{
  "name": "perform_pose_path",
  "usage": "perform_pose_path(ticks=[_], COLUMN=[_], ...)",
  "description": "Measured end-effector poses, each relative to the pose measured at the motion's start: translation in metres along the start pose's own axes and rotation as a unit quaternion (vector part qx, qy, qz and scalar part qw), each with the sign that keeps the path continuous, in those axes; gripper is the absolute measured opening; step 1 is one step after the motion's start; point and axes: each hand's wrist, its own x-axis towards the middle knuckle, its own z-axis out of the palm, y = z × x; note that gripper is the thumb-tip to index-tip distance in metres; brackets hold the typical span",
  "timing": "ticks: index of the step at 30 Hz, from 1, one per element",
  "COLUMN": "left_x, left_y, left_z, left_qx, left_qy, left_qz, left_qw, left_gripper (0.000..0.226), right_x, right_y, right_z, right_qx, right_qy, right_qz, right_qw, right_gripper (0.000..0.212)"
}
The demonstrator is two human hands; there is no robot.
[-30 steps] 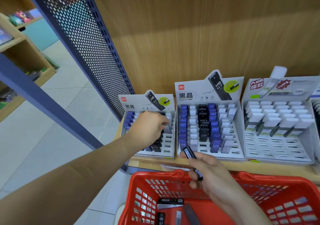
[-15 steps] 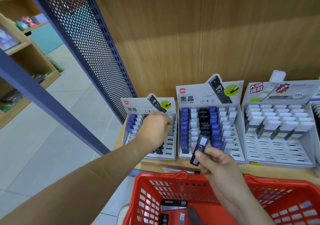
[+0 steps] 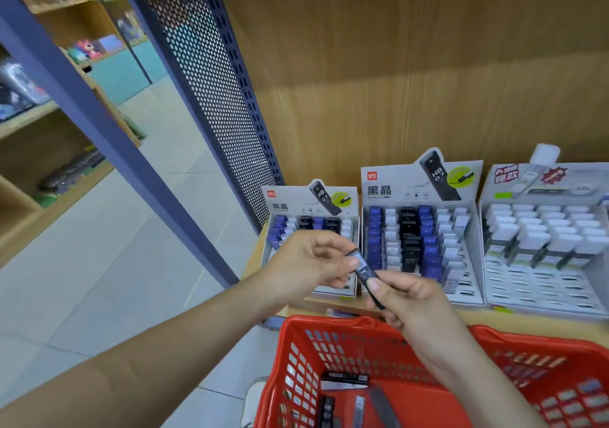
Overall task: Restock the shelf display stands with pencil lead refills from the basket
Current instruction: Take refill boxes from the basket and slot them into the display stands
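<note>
Wood-panelled shelf (image 3: 527, 324) carries three white cardboard display stands: left stand (image 3: 290, 198), middle stand (image 3: 395, 193), right stand (image 3: 543, 282). Slim black pencil-lead refill case (image 3: 364, 271) is tilted, in front of left and middle stands, above red plastic basket (image 3: 329, 323). Left hand (image 3: 306, 262) pinches its upper end; right hand (image 3: 415, 299) pinches its lower part. More dark refill cases (image 3: 344, 378) lie on the basket floor.
</note>
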Motion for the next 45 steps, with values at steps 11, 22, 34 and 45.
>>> perform_pose_path(ticks=[11, 22, 34, 45], left_x=[0.006, 0.029, 0.055, 0.062], left_y=[0.005, -0.014, -0.035, -0.057], left_z=[-0.042, -0.037, -0.020, -0.007], left_qx=[0.152, 0.431, 0.593, 0.660], left_qy=[0.115, 0.077, -0.031, -0.055], left_qz=[0.048, 0.092, 0.151, 0.194], left_qw=[0.981, 0.894, 0.790, 0.723], left_gripper=[0.013, 0.015, 0.018, 0.013], right_x=[0.003, 0.012, 0.012, 0.012], right_y=[0.019, 0.064, 0.067, 0.069], right_z=[0.000, 0.012, 0.011, 0.004], right_qx=[-0.233, -0.564, -0.596, -0.589], right_qy=[0.017, -0.010, -0.004, -0.038], right_qz=[0.008, -0.066, -0.036, -0.037], right_qw=[0.972, 0.823, 0.802, 0.806], right_gripper=[0.021, 0.052, 0.066, 0.066])
